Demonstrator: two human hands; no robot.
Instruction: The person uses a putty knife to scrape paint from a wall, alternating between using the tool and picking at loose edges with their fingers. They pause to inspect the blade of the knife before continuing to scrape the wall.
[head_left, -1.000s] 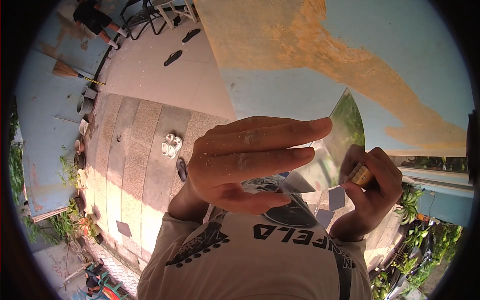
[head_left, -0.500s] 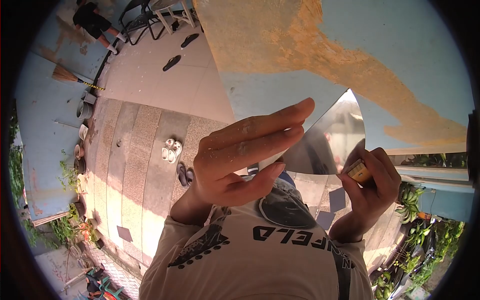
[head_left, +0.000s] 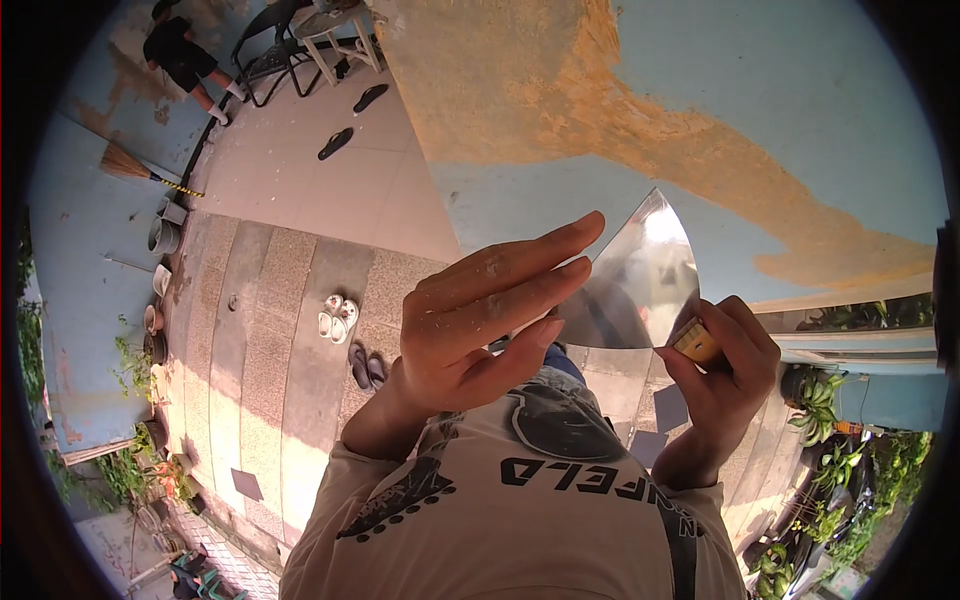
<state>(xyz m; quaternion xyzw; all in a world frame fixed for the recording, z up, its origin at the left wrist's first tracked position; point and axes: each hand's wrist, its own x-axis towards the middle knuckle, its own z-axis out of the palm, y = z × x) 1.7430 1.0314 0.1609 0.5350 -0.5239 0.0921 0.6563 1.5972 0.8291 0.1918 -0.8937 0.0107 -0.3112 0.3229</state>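
My right hand (head_left: 735, 355) is closed around the wooden handle (head_left: 700, 345) of a scraper, a putty knife with a wide, shiny metal blade (head_left: 640, 280). The blade flares up and left from the grip, with bright reflections on its face. Across from it, my left hand (head_left: 480, 320) is stretched toward the blade, fingers extended and thumb apart. Its fingertips overlap the blade's left side, hiding part of it. White specks dot the left fingers. Behind the blade rises a blue wall (head_left: 540, 195) with a rough tan patch (head_left: 690, 140) where the paint is gone.
Pale clogs (head_left: 338, 317) and dark sandals (head_left: 367, 366) lie on the striped paving, with black flip-flops (head_left: 336, 144) farther off. A person (head_left: 185, 55) stands at the far wall by a black chair (head_left: 270, 50). A broom (head_left: 125, 162), pots and plants line the edges.
The scraper and my right hand have shifted slightly left. My left hand stays beside the blade, its fingertips a little lower and more to the left.
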